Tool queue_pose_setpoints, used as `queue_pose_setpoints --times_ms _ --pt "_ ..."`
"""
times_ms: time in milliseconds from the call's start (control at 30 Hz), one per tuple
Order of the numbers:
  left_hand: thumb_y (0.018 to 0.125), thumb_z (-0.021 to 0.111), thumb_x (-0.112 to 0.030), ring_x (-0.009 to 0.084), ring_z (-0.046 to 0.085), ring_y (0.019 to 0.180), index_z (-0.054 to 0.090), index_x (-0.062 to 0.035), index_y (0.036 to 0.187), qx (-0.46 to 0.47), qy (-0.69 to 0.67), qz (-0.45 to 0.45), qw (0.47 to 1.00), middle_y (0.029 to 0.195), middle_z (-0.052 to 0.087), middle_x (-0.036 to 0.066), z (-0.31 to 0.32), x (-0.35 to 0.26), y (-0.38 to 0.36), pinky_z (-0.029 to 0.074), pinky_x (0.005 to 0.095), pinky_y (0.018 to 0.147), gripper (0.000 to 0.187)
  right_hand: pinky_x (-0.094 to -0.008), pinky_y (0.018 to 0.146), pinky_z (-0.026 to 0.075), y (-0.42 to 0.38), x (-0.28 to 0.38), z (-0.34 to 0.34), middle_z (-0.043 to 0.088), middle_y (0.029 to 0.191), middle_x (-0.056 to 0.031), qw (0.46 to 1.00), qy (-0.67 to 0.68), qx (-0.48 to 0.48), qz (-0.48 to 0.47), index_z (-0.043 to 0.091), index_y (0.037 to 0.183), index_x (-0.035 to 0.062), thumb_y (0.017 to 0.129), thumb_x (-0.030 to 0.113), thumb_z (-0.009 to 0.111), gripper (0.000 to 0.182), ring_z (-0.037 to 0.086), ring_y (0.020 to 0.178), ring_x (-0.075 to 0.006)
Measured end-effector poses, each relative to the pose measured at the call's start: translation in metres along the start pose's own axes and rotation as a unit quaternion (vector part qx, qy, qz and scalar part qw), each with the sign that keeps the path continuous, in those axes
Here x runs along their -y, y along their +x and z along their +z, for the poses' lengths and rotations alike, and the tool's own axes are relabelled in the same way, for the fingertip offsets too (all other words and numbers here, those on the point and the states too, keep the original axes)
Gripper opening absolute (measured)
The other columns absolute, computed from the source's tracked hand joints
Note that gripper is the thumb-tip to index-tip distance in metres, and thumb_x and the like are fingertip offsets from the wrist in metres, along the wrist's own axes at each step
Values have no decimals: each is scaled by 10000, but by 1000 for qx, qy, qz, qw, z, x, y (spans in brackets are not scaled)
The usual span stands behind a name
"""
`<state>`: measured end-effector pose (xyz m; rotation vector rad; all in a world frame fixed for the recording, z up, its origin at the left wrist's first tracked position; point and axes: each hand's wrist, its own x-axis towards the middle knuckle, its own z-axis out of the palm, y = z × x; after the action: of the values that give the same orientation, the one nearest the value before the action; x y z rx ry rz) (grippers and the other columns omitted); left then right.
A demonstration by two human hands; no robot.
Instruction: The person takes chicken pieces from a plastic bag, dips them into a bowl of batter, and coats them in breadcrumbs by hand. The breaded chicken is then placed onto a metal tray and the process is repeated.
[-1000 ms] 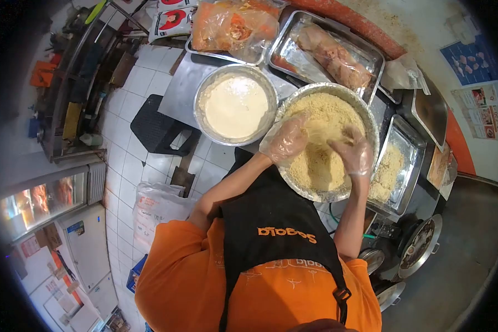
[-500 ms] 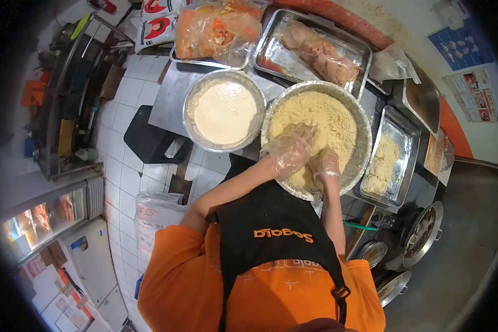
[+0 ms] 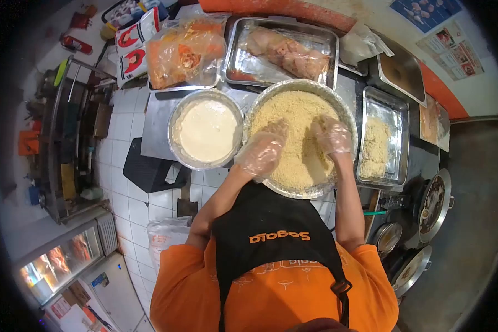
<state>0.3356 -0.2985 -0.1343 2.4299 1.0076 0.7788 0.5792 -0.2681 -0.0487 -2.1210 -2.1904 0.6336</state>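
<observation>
A large round basin [image 3: 253, 113] holds pale yellow crumbs [image 3: 299, 149]. My left hand [image 3: 265, 146], in a clear plastic glove, is at the left side of the crumbs, its fingers dusted and partly in them. My right hand [image 3: 333, 135], gloved too, is at the right side, fingers pointing down and partly covered with crumbs. Whether either hand grips anything cannot be made out. Left of the basin stands a round bowl of cream-coloured batter [image 3: 207, 130]. To the right, a metal tray [image 3: 397, 144] holds crumb-coated pieces [image 3: 375, 148].
Behind the basin lie a tray [image 3: 238, 47] with bagged meat [image 3: 290, 52] and a bag of orange food [image 3: 185, 55]. A black stool [image 3: 144, 166] stands at the left. Pans [image 3: 436, 205] are at the lower right; a shelf rack [image 3: 66, 138] is far left.
My hands have moved apart, from close together in the middle of the crumbs to opposite sides of the basin. The view has shifted and turned slightly.
</observation>
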Motion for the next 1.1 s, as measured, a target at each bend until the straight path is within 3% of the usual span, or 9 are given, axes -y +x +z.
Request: queue_pose_setpoints --times_ms 33,100,267,333,433,633,900,1000,1100 --pt "804 584 -69 329 652 1033 636 -22 1132 -127 -52 -2 991 1081 685 194 6 3 -8 506 407 906 336 -465 751 535 -1 10 -6 688 952 -237 997 5 40 66 659 989 -37 927 428 575 477 672 856 -364" --pt "802 557 -22 359 639 1025 618 -7 1147 -115 -83 -2 990 1082 657 244 -41 -27 19 503 430 897 350 -451 788 526 11 -5 35 684 995 -253 995 44 63 59 661 1045 -34 879 557 615 616 670 895 -365" --pt "785 536 2 499 606 952 600 44 1201 80 -57 -200 975 1043 622 336 -80 -43 26 496 502 835 423 -400 848 514 -2 -12 52 681 1057 -234 946 310 -73 66 651 1130 -10 897 440 684 508 663 973 -314" --pt "787 535 1 502 601 927 603 37 1195 43 -62 -160 984 1017 623 332 -82 -46 27 489 510 808 416 -355 870 500 -2 -19 62 680 1107 -153 817 568 -82 50 629 1196 13 919 338 702 433 643 1013 -233" --pt "799 535 -1 503 598 897 598 40 1185 29 -78 -153 985 991 630 322 -91 -54 26 482 510 772 394 -352 878 496 -13 -30 50 645 1189 -100 751 638 -113 128 577 1287 23 936 328 691 479 614 1051 -199" --pt "797 547 -2 490 621 936 552 63 1277 59 -69 -194 977 1094 632 320 -108 -60 27 512 485 811 485 -427 925 562 -38 -104 18 604 1214 -181 588 765 -202 170 507 1292 -12 914 336 708 552 612 1115 -309" --pt "856 544 -15 451 586 1144 513 23 1369 20 -48 -231 972 1274 580 300 -143 -64 28 462 423 961 515 -332 722 562 -59 -224 21 637 1086 -144 580 707 -300 273 549 1238 -4 931 242 692 419 642 972 -231" --pt "876 539 -15 432 581 1174 495 10 1397 4 -28 -218 976 1308 578 274 -150 -57 27 447 410 986 523 -363 709 545 -52 -256 29 675 1019 -149 661 611 -298 316 593 1199 -1 930 253 680 380 653 953 -245" --pt "892 545 -34 413 589 1179 494 2 1402 -8 13 -195 981 1301 594 260 -160 -49 26 438 412 1005 515 -355 771 570 -57 -269 23 712 1017 -132 830 333 -267 359 600 1262 -9 889 279 704 482 687 931 -263"
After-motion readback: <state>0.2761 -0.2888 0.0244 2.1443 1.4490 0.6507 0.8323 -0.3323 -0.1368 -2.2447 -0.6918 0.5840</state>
